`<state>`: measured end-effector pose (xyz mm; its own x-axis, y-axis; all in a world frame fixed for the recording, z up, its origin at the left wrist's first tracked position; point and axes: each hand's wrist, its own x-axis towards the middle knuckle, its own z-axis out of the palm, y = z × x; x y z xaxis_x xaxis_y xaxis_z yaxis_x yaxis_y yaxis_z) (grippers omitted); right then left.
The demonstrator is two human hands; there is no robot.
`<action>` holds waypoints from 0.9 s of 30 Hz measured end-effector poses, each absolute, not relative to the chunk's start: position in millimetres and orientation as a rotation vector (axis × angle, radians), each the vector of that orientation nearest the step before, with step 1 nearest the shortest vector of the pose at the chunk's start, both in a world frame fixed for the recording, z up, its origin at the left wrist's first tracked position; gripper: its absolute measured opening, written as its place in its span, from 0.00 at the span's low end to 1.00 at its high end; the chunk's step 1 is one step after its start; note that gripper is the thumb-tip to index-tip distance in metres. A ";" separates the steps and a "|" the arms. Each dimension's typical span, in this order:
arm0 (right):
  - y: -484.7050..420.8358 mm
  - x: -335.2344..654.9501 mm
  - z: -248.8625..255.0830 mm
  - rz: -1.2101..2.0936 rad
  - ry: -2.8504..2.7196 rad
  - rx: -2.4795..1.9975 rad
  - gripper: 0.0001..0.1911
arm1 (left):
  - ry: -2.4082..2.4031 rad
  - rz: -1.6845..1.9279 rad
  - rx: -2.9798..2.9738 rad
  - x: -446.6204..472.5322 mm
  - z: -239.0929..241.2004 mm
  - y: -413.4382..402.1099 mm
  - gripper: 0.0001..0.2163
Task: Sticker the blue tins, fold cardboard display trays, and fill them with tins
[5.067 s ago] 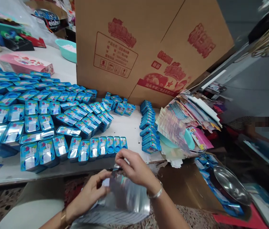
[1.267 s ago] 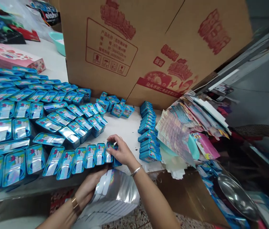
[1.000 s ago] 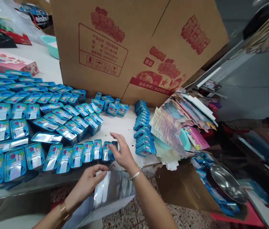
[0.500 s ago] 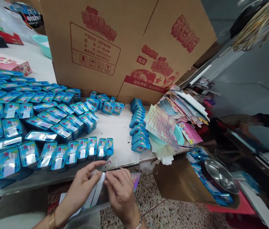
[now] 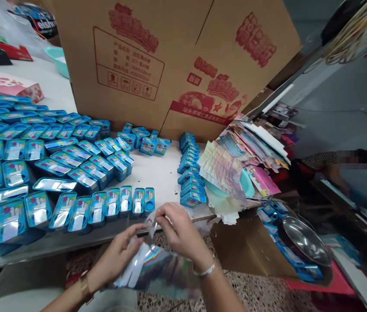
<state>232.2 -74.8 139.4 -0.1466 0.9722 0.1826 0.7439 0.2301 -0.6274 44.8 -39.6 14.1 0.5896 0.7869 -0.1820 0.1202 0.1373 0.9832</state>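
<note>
My left hand (image 5: 121,249) grips the upper left edge of a shiny, see-through sticker sheet (image 5: 167,271) with white strips and rainbow glints. My right hand (image 5: 181,229) pinches a small clear sticker (image 5: 152,227) between thumb and fingertips, just above the sheet. Whether the sticker is fully off the sheet I cannot tell. Both hands are in front of the table's near edge. Closest to them is a row of small blue boxes (image 5: 125,200) with shiny strips on their tops.
Many more blue boxes (image 5: 16,173) crowd the left of the white table (image 5: 157,173). A short row of blue boxes (image 5: 191,173) stands at right beside piled sheets (image 5: 225,173). Behind is a large carton (image 5: 177,56). Lower right, an open carton (image 5: 245,247) holds a metal bowl (image 5: 306,238).
My right hand has moved up and right from beside my left hand, now holding a small clear sticker. The sticker sheet has tilted and shows more of its surface.
</note>
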 end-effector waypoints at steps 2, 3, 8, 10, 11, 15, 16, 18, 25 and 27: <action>-54.7 244.3 146.8 0.624 -2.053 -1.559 0.07 | 0.815 0.542 1.341 46.7 15.6 -44.5 0.25; -45.6 248.3 147.8 0.643 -2.099 -1.561 0.07 | 0.804 0.530 1.308 48.6 18.0 -46.1 0.29; -17.7 254.0 138.5 0.596 -2.274 -1.575 0.05 | 0.728 0.525 1.111 65.6 32.4 -42.8 0.29; -12.3 254.0 134.0 0.574 -2.328 -1.574 0.04 | 0.691 0.537 1.074 73.4 34.5 -38.2 0.25; -10.1 254.1 131.9 0.565 -2.349 -1.574 0.04 | 0.693 0.538 1.052 76.9 34.5 -35.8 0.23; -2.6 254.4 122.3 0.509 -2.403 -1.599 0.03 | 0.832 0.532 0.990 87.2 29.3 -27.5 0.23; -1.0 254.1 119.3 0.478 -2.420 -1.616 0.03 | 0.869 0.540 0.986 89.0 27.5 -25.8 0.24; 1.9 252.9 112.9 0.373 -2.452 -1.666 0.03 | 0.905 0.557 0.983 92.0 24.0 -22.8 0.25; 14.8 251.7 92.0 0.381 -2.366 -1.663 0.04 | 0.921 0.627 1.021 102.0 10.9 -15.3 0.25; 18.8 253.4 87.4 0.484 -2.321 -1.640 0.03 | 0.937 0.646 1.034 104.3 6.7 -14.3 0.25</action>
<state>253.4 18.8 87.4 -0.3306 0.9436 0.0184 0.8578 0.3085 -0.4111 104.3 -14.3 6.7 0.4705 0.8158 -0.3363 -0.0235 0.3925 0.9194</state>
